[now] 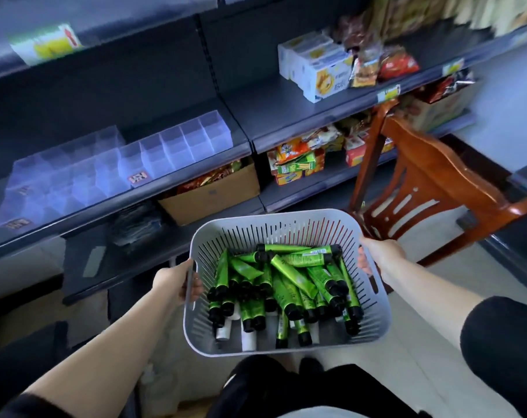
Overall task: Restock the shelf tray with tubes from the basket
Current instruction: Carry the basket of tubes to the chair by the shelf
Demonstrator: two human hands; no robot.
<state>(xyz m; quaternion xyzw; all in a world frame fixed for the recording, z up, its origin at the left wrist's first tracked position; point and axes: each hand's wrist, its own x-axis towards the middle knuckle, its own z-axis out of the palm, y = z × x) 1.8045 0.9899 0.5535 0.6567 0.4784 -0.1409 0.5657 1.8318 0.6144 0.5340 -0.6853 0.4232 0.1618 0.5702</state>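
Basket of tubes (green) gripped by left hand and right hand.

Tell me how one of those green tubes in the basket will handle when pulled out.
Each green tube looks glossy, so probably a bit slippery. The flat crimped end suggests a soft, squeezable body. They lie heaped and crossed in the basket, so lifting one will likely shift its neighbours.

Lower tubes lie buried beneath the upper ones; both hands' fingers are partly hidden by the basket walls; shelf packets blur, labels unreadable.
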